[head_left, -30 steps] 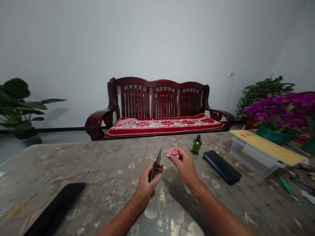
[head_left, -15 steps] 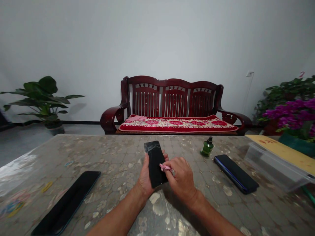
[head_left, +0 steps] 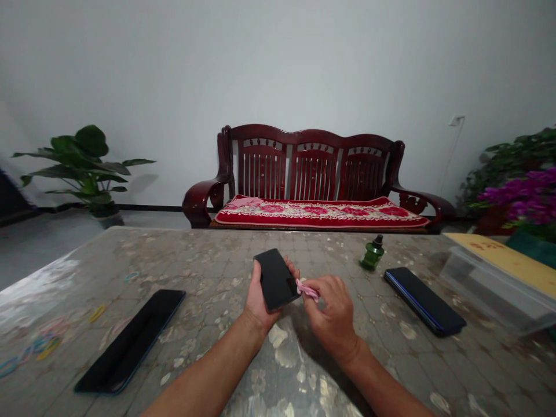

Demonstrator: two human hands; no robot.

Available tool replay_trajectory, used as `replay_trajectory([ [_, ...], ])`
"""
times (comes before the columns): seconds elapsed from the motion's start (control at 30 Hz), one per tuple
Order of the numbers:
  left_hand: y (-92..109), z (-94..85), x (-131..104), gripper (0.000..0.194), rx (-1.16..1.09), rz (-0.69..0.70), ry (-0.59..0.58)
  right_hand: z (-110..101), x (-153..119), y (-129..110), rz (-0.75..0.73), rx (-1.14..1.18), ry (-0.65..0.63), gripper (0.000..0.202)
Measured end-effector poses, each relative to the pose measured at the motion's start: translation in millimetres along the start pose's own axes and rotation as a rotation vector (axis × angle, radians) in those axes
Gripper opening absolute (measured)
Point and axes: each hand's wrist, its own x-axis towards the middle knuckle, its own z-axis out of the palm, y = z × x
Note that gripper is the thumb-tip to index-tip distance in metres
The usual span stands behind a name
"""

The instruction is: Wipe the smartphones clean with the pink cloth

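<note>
A black phone (head_left: 274, 280) lies in my left hand (head_left: 259, 295), its dark screen facing up, with the thumb along its left edge and fingertips showing past the right edge. Pinched between the thumb and fingers of my right hand (head_left: 332, 313) is a small pink cloth (head_left: 307, 290), whose tip is at the phone's lower right edge. Another black phone (head_left: 132, 341) rests on the table to the left. On the right lies a dark phone or case (head_left: 423, 301), and behind it stands a green bottle (head_left: 372, 253) with a black top.
The patterned table (head_left: 217, 255) holds colored rubber bands (head_left: 46, 344) at the left and a clear plastic box (head_left: 490, 284) with a yellow board (head_left: 508, 260) on top at the right. Beyond are a wooden bench (head_left: 313, 168), a potted plant (head_left: 93, 171) and purple flowers (head_left: 525, 197).
My right hand and the pink cloth have moved right, from over the screen to its edge. The phone is tilted differently, and the reflection at its top is gone. The view has shifted slightly.
</note>
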Motion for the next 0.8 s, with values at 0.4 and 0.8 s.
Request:
replay_trajectory([
  [0.4, -4.0, 4.7, 1.2, 0.054, -0.121, 0.061, 0.149, -2.2, -8.0, 1.1, -0.201, -0.015, 0.034, 0.017],
  [0.8, -6.0, 4.2, 1.6, 0.055, -0.093, 0.025, 0.178, 5.2, -11.3, -13.6, -0.283, -0.043, -0.042, 0.019],
])
